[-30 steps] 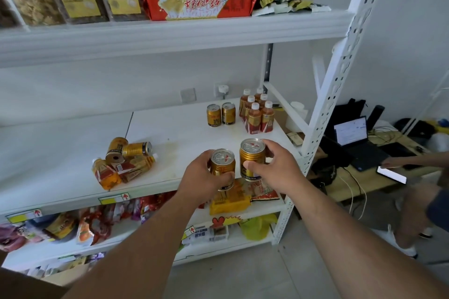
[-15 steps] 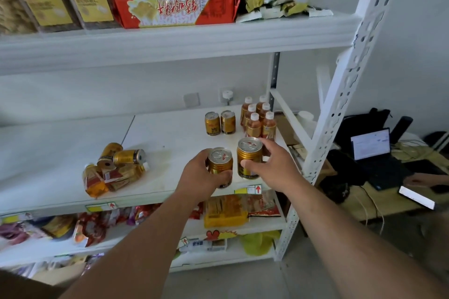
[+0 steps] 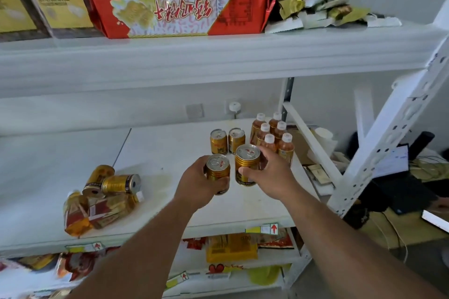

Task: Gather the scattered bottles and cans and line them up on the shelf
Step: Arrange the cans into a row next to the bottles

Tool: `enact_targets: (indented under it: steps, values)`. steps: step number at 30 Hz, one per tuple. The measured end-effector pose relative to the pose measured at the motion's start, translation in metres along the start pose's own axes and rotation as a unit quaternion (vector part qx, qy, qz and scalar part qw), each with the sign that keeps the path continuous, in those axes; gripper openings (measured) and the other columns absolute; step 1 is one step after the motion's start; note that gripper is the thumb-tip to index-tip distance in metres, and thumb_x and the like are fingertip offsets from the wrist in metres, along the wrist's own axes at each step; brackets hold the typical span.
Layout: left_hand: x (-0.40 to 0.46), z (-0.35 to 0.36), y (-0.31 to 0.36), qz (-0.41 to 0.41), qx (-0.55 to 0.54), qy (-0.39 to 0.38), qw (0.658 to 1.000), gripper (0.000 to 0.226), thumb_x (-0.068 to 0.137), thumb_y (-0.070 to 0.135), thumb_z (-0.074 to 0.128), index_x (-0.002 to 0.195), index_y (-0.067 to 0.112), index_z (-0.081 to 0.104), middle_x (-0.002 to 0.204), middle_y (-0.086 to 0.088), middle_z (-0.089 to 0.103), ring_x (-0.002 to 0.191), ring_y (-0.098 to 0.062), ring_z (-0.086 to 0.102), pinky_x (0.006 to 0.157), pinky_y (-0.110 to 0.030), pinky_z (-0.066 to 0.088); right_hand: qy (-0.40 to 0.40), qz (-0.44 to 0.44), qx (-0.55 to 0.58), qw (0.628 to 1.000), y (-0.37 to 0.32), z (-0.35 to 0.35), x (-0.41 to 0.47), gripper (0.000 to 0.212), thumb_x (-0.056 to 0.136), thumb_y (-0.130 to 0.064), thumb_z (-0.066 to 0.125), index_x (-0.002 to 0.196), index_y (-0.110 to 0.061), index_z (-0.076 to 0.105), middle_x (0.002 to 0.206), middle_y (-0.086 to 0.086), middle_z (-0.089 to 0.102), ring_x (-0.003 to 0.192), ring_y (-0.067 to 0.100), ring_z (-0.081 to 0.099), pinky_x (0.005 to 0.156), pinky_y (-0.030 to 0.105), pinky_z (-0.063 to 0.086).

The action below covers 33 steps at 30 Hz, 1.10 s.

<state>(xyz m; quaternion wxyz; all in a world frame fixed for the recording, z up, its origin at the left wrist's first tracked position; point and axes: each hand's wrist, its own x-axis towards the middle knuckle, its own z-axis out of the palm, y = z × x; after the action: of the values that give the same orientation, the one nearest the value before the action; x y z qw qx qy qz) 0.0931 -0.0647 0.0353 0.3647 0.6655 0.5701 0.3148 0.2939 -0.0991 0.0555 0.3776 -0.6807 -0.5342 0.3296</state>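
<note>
My left hand [image 3: 194,183] grips a gold can [image 3: 218,171] upright over the white middle shelf [image 3: 170,153]. My right hand [image 3: 272,177] grips a second gold can [image 3: 246,165] just to its right. Behind them two gold cans [image 3: 227,141] stand side by side, and several amber bottles with white caps [image 3: 272,136] stand in rows at the shelf's right end. At the left, two gold cans [image 3: 111,181] and some amber bottles [image 3: 94,209] lie on their sides in a heap.
The upper shelf [image 3: 218,56] overhangs close above, loaded with red packets [image 3: 175,12] and jars. A white perforated upright [image 3: 388,133] and diagonal brace [image 3: 313,145] bound the right side. Snack packets fill the lower shelves [image 3: 230,247]. A desk with a laptop [image 3: 393,160] stands at right.
Both hands have carried their cans forward over the shelf, closer to the two standing cans and the bottles. The view has moved closer to the shelf.
</note>
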Motion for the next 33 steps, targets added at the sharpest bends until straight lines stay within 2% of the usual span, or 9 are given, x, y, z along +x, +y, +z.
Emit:
enact_targets:
  steps: [3,7,10,15,18,22,26,30,33]
  values:
    - [0.021,-0.002,-0.009,-0.002,0.004,-0.012,1.000,0.059,0.070,0.027,0.086,0.122,0.032,0.058,0.107,0.018,0.065,0.099,-0.004,0.061,0.075,-0.016,0.044,0.008,0.001,-0.006,1.000,-0.001,0.011,0.017,0.080,0.080,-0.038,0.085,0.150,-0.027,0.046,0.148,-0.006,0.055,0.136,0.017,0.050,0.111,0.040,0.043]
    - [0.041,0.001,-0.021,-0.013,-0.003,-0.018,1.000,0.060,0.069,0.024,0.086,0.122,0.032,0.059,0.103,0.019,0.066,0.094,0.001,0.061,0.071,-0.014,0.044,0.008,0.007,-0.006,1.000,0.001,0.024,0.033,0.071,0.082,-0.032,0.084,0.144,-0.026,0.049,0.140,-0.008,0.057,0.128,0.011,0.050,0.105,0.032,0.042]
    - [0.053,0.004,-0.029,-0.019,-0.011,-0.026,0.999,0.061,0.069,0.023,0.085,0.124,0.030,0.059,0.104,0.018,0.067,0.096,-0.002,0.062,0.072,-0.017,0.046,0.006,0.010,-0.001,1.000,0.003,0.032,0.043,0.068,0.084,-0.025,0.083,0.144,-0.025,0.049,0.140,-0.007,0.057,0.121,0.009,0.050,0.099,0.027,0.039]
    - [0.074,0.009,-0.034,-0.020,-0.021,-0.019,0.999,0.058,0.070,0.019,0.084,0.121,0.029,0.059,0.100,0.020,0.066,0.091,0.003,0.061,0.066,-0.013,0.042,0.001,0.011,-0.022,1.000,0.009,0.043,0.063,0.067,0.088,-0.023,0.079,0.146,-0.022,0.046,0.142,-0.005,0.055,0.132,0.016,0.050,0.096,0.023,0.035]
    - [0.085,0.016,-0.038,-0.022,-0.035,-0.020,0.999,0.057,0.071,0.016,0.083,0.121,0.027,0.059,0.101,0.019,0.066,0.090,0.003,0.062,0.063,-0.008,0.041,0.006,0.018,-0.021,1.000,0.015,0.048,0.076,0.063,0.087,-0.021,0.080,0.143,-0.022,0.049,0.138,-0.004,0.058,0.129,0.017,0.053,0.093,0.024,0.036]
    - [0.097,0.025,-0.044,-0.017,-0.044,-0.016,0.999,0.062,0.070,0.015,0.083,0.125,0.026,0.058,0.108,0.014,0.066,0.096,-0.004,0.062,0.066,-0.012,0.042,0.017,0.031,-0.011,0.999,0.023,0.057,0.091,0.061,0.086,-0.020,0.080,0.140,-0.023,0.051,0.136,-0.005,0.060,0.128,0.018,0.055,0.095,0.026,0.038]
    - [0.110,0.032,-0.054,-0.018,-0.042,-0.015,0.999,0.061,0.070,0.015,0.084,0.124,0.026,0.058,0.105,0.015,0.066,0.093,0.000,0.061,0.065,-0.010,0.041,0.023,0.036,-0.009,0.999,0.029,0.061,0.102,0.061,0.086,-0.020,0.080,0.140,-0.024,0.051,0.137,-0.003,0.062,0.128,0.020,0.056,0.096,0.027,0.040]
    - [0.118,0.038,-0.056,-0.005,-0.039,-0.014,0.999,0.057,0.069,0.016,0.085,0.119,0.028,0.059,0.105,0.015,0.066,0.092,-0.001,0.061,0.065,-0.008,0.041,0.025,0.041,-0.015,0.999,0.035,0.063,0.110,0.062,0.085,-0.021,0.080,0.140,-0.022,0.051,0.137,-0.002,0.062,0.128,0.021,0.056,0.096,0.026,0.040]
    - [0.125,0.042,-0.058,0.026,-0.029,-0.012,0.999,0.047,0.064,0.014,0.087,0.107,0.024,0.069,0.098,0.015,0.070,0.089,0.001,0.065,0.062,-0.004,0.044,0.018,0.048,-0.013,0.999,0.039,0.066,0.113,0.062,0.086,-0.018,0.079,0.141,-0.021,0.051,0.137,-0.001,0.061,0.127,0.020,0.055,0.094,0.025,0.039]
